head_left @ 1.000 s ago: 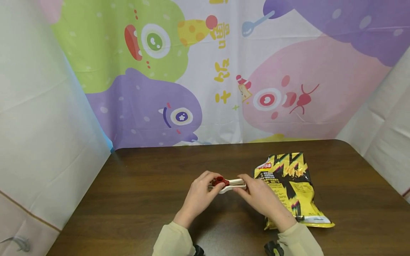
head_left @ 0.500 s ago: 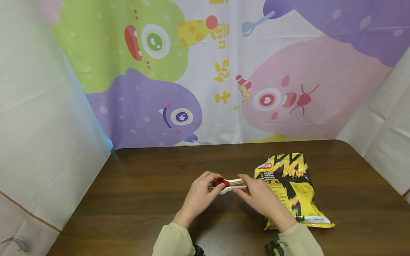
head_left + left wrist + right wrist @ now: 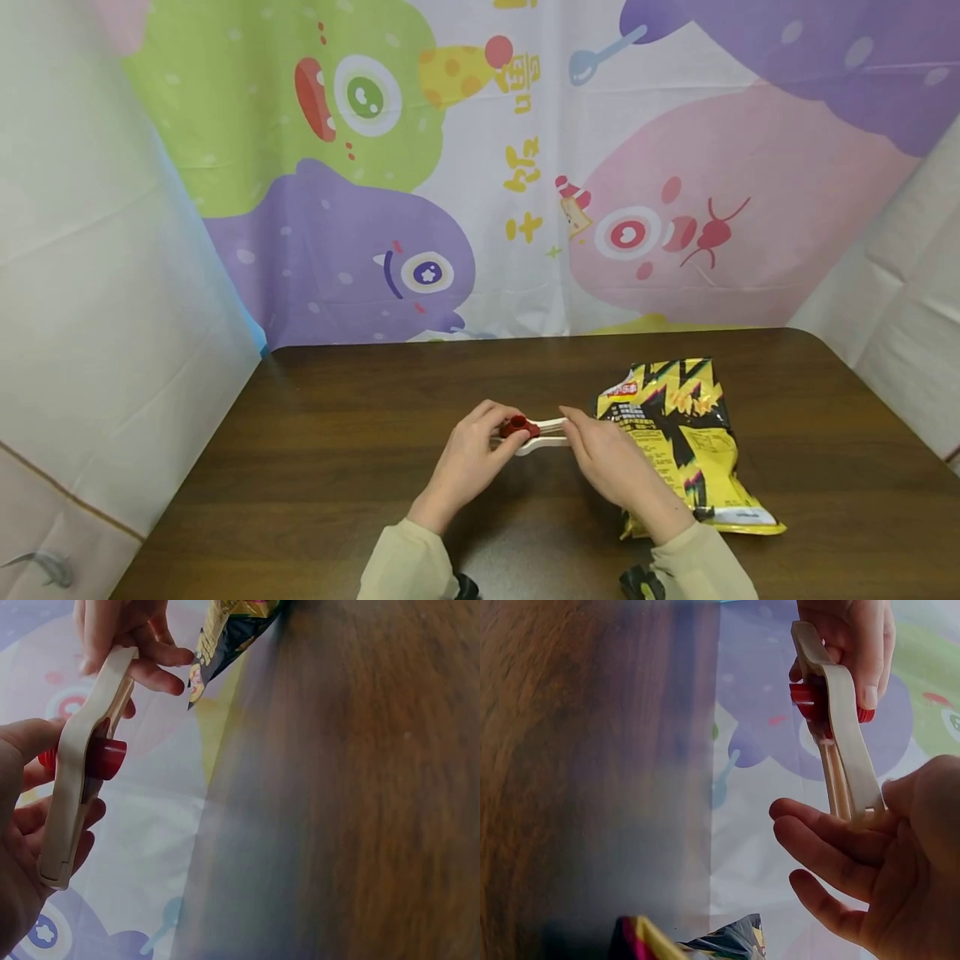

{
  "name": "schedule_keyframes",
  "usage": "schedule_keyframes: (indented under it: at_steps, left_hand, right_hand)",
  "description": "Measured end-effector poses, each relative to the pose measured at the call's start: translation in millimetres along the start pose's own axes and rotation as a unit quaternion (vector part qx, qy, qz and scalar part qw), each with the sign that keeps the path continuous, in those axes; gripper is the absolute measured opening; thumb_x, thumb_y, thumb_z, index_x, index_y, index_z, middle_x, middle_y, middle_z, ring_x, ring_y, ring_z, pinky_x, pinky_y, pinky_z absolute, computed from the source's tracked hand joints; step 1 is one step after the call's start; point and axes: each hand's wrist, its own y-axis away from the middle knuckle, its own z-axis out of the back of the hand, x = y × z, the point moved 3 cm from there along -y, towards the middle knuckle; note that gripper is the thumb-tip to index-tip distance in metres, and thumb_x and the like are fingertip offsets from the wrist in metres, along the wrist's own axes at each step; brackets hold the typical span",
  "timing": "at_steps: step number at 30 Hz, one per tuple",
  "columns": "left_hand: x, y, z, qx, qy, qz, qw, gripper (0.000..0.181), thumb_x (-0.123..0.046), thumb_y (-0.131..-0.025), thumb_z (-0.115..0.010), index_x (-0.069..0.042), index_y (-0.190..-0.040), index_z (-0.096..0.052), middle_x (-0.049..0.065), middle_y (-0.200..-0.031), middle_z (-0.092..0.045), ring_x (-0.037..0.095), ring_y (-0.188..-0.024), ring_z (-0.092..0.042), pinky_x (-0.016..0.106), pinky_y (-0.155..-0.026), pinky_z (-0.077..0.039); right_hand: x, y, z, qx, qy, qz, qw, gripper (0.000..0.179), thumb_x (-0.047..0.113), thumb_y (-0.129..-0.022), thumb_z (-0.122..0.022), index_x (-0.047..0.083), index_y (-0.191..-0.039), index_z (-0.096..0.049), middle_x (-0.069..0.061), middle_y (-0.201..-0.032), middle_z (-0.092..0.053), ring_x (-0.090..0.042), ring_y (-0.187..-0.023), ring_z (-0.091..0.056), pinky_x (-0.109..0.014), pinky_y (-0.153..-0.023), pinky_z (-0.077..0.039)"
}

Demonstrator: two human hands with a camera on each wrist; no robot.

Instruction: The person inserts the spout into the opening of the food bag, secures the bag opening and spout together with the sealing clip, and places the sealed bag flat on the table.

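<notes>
Both hands hold a cream-white bag clip (image 3: 546,442) with a red spout (image 3: 517,427) above the table. My left hand (image 3: 467,457) grips its left end, with thumb and fingers around the part at the spout. At the other end, thumb and forefinger of my right hand (image 3: 617,460) pinch the tip, while its other fingers extend loosely in the right wrist view. The clip (image 3: 849,739) shows two long arms lying close together there. In the left wrist view, the red spout (image 3: 107,757) sticks out sideways from the clip.
A yellow and black snack bag (image 3: 705,467) lies on the right of the dark wooden table (image 3: 300,467), partly behind the right forearm. A cartoon-printed cloth (image 3: 525,292) hangs behind the table, with pale cloth walls at both sides.
My right thumb has shifted slightly along the clip's tip, now covering its right end. The gap between the clip's arms shows a little more. My left hand keeps its grip.
</notes>
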Motion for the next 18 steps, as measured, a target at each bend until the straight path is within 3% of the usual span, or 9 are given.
schedule_keyframes:
  at_steps: [2,6,9,18]
  left_hand:
    - [-0.7,-0.4,-0.5,-0.001,-0.006,-0.006,1.0,0.021,-0.03,-0.086,-0.063,-0.014,-0.099,-0.064,-0.005,-0.092,-0.057,0.006,-0.081,-0.057,0.02,-0.072,-0.049]
    - [-1.2,-0.5,-2.5,0.007,-0.026,-0.004,0.9996,0.019,-0.03,-0.085,-0.063,-0.016,-0.098,-0.064,-0.007,-0.092,-0.057,0.005,-0.079,-0.054,0.021,-0.07,-0.047]
    - [-0.7,-0.1,-4.3,0.02,-0.033,0.005,0.9992,0.018,-0.03,-0.085,-0.063,-0.017,-0.097,-0.063,-0.008,-0.092,-0.057,0.005,-0.077,-0.053,0.021,-0.069,-0.046]
    - [2.2,1.0,-7.3,0.045,-0.013,0.021,0.9987,0.018,-0.029,-0.086,-0.062,-0.017,-0.099,-0.063,-0.006,-0.093,-0.06,0.007,-0.082,-0.057,0.026,-0.074,-0.05]
  right_hand:
    - [0.0,-0.4,0.0,-0.006,0.002,-0.001,1.0,0.035,0.022,-0.097,-0.042,0.001,-0.122,-0.053,-0.009,-0.099,-0.066,-0.021,-0.087,-0.063,-0.041,-0.081,-0.049]
    - [0.5,-1.9,-1.8,-0.017,0.006,-0.002,0.9998,0.027,0.019,-0.095,-0.047,0.002,-0.111,-0.06,-0.002,-0.082,-0.065,-0.013,-0.069,-0.059,-0.033,-0.069,-0.05]
    - [0.5,-2.9,-3.6,-0.019,0.003,-0.001,0.9998,0.02,0.015,-0.093,-0.051,0.003,-0.102,-0.063,0.005,-0.066,-0.056,-0.007,-0.056,-0.046,-0.025,-0.057,-0.044]
    - [-0.6,-3.3,-5.7,-0.039,-0.01,-0.013,0.9991,0.011,0.012,-0.091,-0.054,0.006,-0.095,-0.062,0.004,-0.064,-0.054,-0.006,-0.053,-0.043,-0.021,-0.051,-0.039]
